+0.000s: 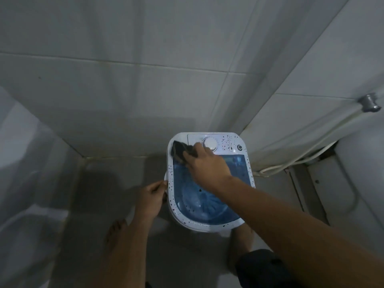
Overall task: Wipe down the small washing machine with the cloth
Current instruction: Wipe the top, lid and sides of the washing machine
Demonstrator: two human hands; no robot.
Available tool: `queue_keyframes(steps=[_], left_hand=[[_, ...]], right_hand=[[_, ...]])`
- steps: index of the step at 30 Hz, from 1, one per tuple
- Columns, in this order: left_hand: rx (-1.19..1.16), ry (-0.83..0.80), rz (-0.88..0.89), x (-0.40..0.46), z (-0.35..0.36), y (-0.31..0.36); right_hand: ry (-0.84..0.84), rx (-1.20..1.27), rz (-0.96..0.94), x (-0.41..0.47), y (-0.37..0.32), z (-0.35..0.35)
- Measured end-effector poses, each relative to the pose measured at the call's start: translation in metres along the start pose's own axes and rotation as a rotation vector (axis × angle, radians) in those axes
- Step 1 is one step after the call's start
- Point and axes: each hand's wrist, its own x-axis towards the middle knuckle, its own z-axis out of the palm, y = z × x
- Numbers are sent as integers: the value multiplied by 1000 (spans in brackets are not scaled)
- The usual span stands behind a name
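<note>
The small washing machine (245, 163) stands on the floor in a tiled corner, white with dark speckles, a blue see-through lid (199, 202) and a round white dial (209, 143) on its back panel. My right hand (207, 165) presses a dark cloth (180, 151) onto the machine's back left corner, beside the dial. My left hand (150, 197) grips the machine's left edge at a side handle.
Grey tiled walls close in behind and to the right. A white hose (301, 157) runs from a metal wall fitting (368, 102) down toward the floor. A white toilet (357, 173) sits at the right. My bare feet stand in front of the machine.
</note>
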Motion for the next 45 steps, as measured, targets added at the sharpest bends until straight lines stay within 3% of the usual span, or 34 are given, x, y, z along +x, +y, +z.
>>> queue_keyframes(steps=[6, 10, 11, 15, 16, 21, 27, 31, 34, 40, 42, 45], left_hand=[[-24, -22, -7, -4, 1, 5], [-15, -13, -16, -5, 0, 8], [-5, -16, -19, -5, -1, 7], [35, 15, -12, -3, -2, 3], [38, 17, -11, -2, -3, 3], [42, 3, -28, 2, -5, 0], [47, 8, -34, 3, -4, -3], [79, -27, -15, 3, -4, -2], [74, -27, -12, 1, -4, 2], [43, 16, -15, -6, -2, 12], [29, 15, -23, -7, -2, 12], [1, 5, -35, -5, 0, 11]], right_hand=[[53, 35, 299, 34, 1, -11], [-1, 75, -41, 20, -33, 4], [5, 74, -51, 27, -27, 3], [51, 97, 330, 66, -1, -16], [35, 67, 338, 68, -4, -19], [-153, -229, -97, 46, -40, -25], [-150, -146, 147, 86, -41, -37], [-86, -132, 56, 35, -60, -14], [-56, -129, 5, 18, -38, -11], [-83, -6, 399, 66, 15, -30], [-66, -19, 359, 53, 9, -29], [-63, -48, 125, 10, -16, -13]])
